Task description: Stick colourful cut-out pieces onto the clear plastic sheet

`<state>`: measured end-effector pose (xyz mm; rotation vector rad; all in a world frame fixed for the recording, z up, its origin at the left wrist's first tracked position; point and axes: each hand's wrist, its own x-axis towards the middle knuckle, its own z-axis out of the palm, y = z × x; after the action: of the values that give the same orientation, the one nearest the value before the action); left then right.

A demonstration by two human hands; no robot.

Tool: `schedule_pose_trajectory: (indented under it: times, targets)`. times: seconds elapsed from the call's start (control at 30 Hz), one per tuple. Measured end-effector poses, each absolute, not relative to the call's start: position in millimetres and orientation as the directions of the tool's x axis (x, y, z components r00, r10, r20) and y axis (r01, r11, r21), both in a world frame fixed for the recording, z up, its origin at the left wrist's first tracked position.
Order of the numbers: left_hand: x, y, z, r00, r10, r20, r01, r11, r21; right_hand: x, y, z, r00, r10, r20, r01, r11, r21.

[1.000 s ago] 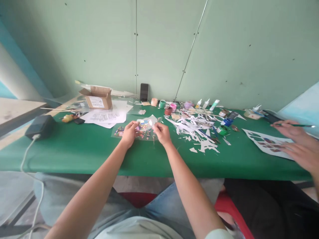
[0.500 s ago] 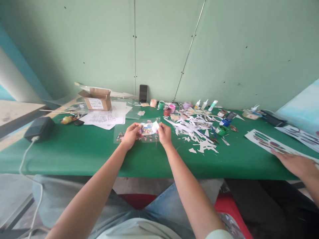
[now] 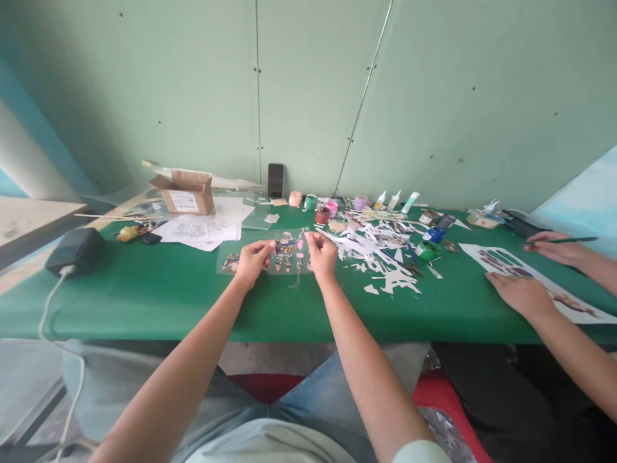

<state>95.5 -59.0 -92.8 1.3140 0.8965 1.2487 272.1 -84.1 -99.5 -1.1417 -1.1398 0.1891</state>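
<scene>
My left hand [image 3: 254, 262] is closed in a pinch over a clear plastic sheet [image 3: 277, 270] lying on the green table. My right hand [image 3: 322, 257] pinches a short way to the right, near that sheet's right edge. What sits between the fingertips of either hand is too small or see-through to make out. Several small colourful cut-outs [image 3: 288, 259] show on the sheet between my hands, and more of them [image 3: 230, 262] lie left of my left hand.
White paper scraps [image 3: 395, 280] spread right of my right hand, with paint jars [image 3: 322, 216] behind. Printed papers [image 3: 202, 230], a cardboard box [image 3: 187, 194] and a black adapter [image 3: 77, 249] are at left. A co-worker's hands [image 3: 523, 296] work over a printed sheet [image 3: 475, 252], one holding a brush-like tool.
The white-and-coloured piece stretched between my hands no longer shows there; the cut-outs on the sheet are visible instead. The co-worker's second hand has entered with a thin tool, and their printed sheet has shifted.
</scene>
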Motion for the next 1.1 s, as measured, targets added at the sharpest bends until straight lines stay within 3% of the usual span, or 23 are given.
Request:
schedule_pose_trajectory:
  times: [0.43,0.63,0.87,0.93,1.1]
  targets:
    - [97.6,-54.5,-95.9,0.151,0.949,0.276,-0.159,-0.252,0.954,266.8,-81.6,-106.0,0.297,0.730,0.616,0.378,0.502,-0.778]
    - [99.2,-61.3,-91.6,0.381,0.897,0.224,-0.094,-0.203,0.975,268.4,-83.6,-103.4,0.356,0.657,0.665,0.420,0.524,-0.741]
    - [99.1,-62.1,-89.5,0.511,0.844,0.164,-0.022,-0.178,0.984,261.8,-87.9,-104.4,0.219,0.681,0.698,0.469,0.554,-0.688]
    - [98.6,-60.8,-90.4,0.501,0.850,0.163,-0.012,-0.182,0.983,262.3,-87.5,-106.1,0.265,0.656,0.707,0.512,0.525,-0.679]
    - [99.0,-59.8,-93.9,0.460,0.876,0.146,-0.041,-0.143,0.989,268.0,-84.1,-110.1,0.270,0.711,0.649,0.756,0.260,-0.600]
